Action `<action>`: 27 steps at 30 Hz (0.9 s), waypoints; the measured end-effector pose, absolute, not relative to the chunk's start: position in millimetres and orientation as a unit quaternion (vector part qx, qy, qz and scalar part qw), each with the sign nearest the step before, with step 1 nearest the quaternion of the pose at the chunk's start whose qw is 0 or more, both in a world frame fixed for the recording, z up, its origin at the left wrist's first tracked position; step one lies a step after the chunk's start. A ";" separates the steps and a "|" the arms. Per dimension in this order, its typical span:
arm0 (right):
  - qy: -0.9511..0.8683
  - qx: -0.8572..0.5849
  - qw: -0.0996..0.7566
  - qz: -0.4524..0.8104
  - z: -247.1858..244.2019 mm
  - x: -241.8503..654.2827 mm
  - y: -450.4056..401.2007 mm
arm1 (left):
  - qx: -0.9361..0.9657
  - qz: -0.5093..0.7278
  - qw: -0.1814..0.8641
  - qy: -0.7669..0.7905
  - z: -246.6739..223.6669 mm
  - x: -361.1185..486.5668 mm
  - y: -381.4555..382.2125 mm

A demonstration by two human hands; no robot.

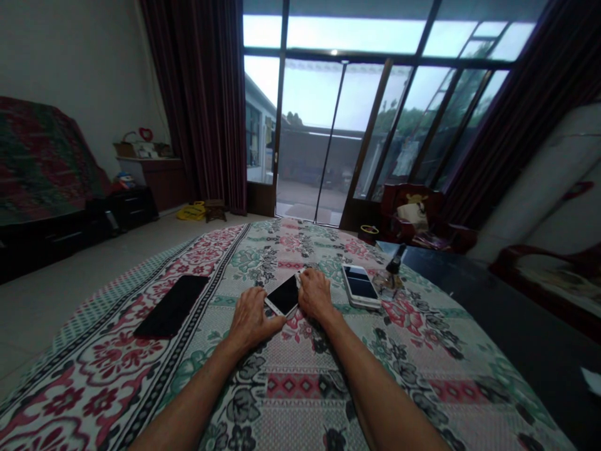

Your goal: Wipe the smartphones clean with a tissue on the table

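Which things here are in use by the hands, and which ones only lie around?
In use:
- white phone, gripped by left hand and right hand

Lying about:
- black phone, on the floral cloth
- second white phone, right of the hands

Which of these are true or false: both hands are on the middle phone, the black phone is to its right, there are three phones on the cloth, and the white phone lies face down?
Both hands, left hand and right hand, touch the middle phone: true.
The black phone lies to its right: false, it lies to its left.
Three phones lie on the floral cloth: true.
The white phone lies face down: false, its dark screen faces up.
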State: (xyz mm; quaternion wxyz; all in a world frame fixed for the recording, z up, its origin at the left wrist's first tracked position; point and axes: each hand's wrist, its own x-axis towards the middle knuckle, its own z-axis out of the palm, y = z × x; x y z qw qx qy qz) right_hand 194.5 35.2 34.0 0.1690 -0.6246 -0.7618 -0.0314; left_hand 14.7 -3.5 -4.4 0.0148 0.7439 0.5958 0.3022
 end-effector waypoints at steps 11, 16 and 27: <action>-0.868 -0.460 0.187 0.035 31.4 175.8 22.7 | 0.748 0.303 0.015 0.591 -4.3 15.0 -1.9; -0.789 -0.581 0.201 -0.009 28.0 199.4 38.6 | 0.746 0.295 0.022 0.596 0.9 15.7 -3.2; -0.837 -0.521 0.165 -0.007 31.8 182.6 29.7 | 0.751 0.290 0.024 0.594 0.3 15.2 -0.4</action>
